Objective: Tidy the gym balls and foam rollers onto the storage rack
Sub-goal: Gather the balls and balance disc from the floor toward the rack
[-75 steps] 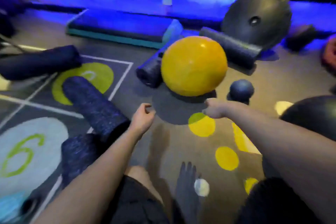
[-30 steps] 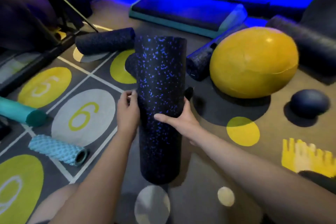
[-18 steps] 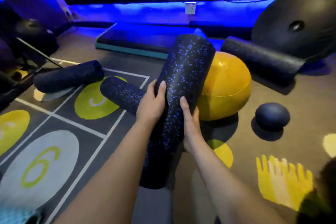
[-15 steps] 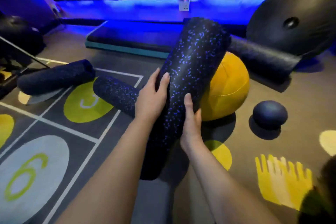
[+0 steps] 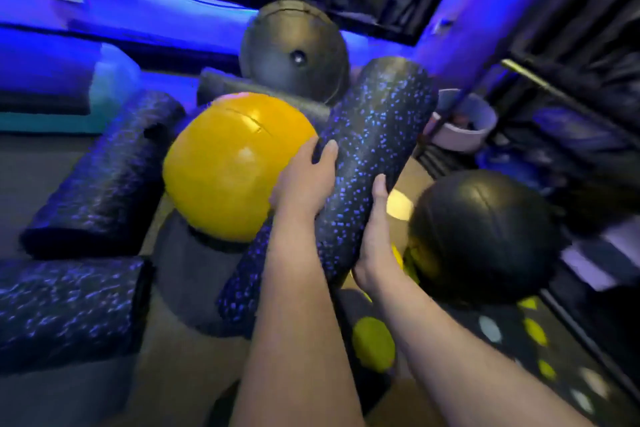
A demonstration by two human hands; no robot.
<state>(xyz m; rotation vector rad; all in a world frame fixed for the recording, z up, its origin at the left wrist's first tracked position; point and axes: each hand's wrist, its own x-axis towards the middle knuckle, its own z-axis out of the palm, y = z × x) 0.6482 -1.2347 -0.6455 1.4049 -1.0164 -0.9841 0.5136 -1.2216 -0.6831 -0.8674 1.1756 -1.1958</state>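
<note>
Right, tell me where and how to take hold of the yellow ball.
Clasp the yellow ball at its widest band, on opposite flanks, coming down from above. It is round, smooth, without a handle, and looks too broad for a one-sided grip. A floor roller lies close on its left, so that flank is probably tight. Set down the held roller first.

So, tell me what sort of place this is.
Most likely a gym or fitness studio: a speckled foam roller is held up, a yellow exercise ball and a black ball sit on the floor, and a dark rack stands at right.
</note>
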